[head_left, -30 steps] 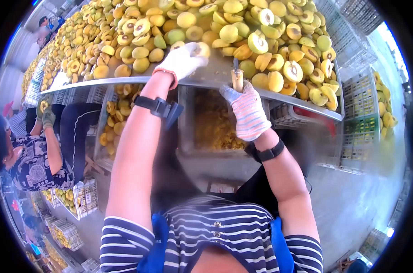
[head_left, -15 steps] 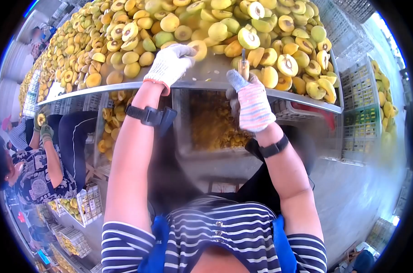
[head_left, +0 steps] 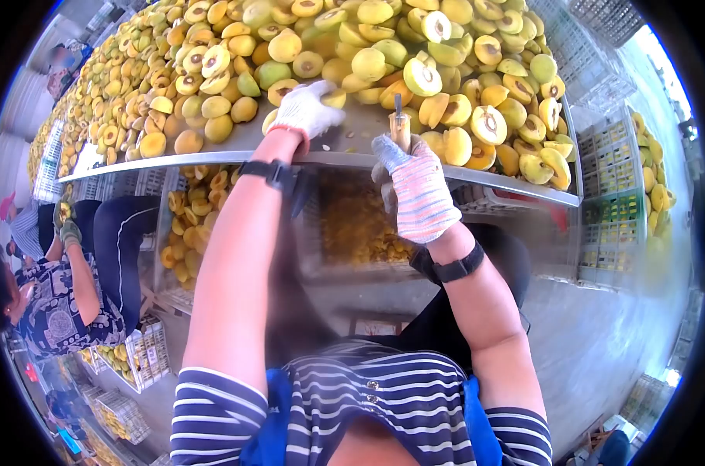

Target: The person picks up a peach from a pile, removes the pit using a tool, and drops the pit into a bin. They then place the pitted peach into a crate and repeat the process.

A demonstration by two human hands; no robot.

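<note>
My left hand [head_left: 309, 109], in a white knit glove, reaches over the metal tabletop at the pile's near edge. Its thumb and fingers are bent round a yellow peach half [head_left: 335, 99], which is partly hidden and slightly blurred. In a pinkish striped glove with grey-blue fingertips, my right hand [head_left: 419, 186] is closed round the wooden handle of a pitting tool [head_left: 400, 130]. The tool stands upright with its narrow metal tip pointing away from me. Many halved yellow peaches [head_left: 488, 124] lie beyond both hands, several with dark pits showing.
The metal table edge [head_left: 345, 158] runs in front of me. Below it is a bin [head_left: 360, 225] with yellow pieces. Plastic crates [head_left: 607, 225] of fruit stand at the right. At the left sits a co-worker [head_left: 65, 299] with gloved hands, near another crate [head_left: 147, 353].
My left hand has moved right and closed round the peach half. My right hand and the tool have shifted slightly left and towards me. The whole view has tilted a little.
</note>
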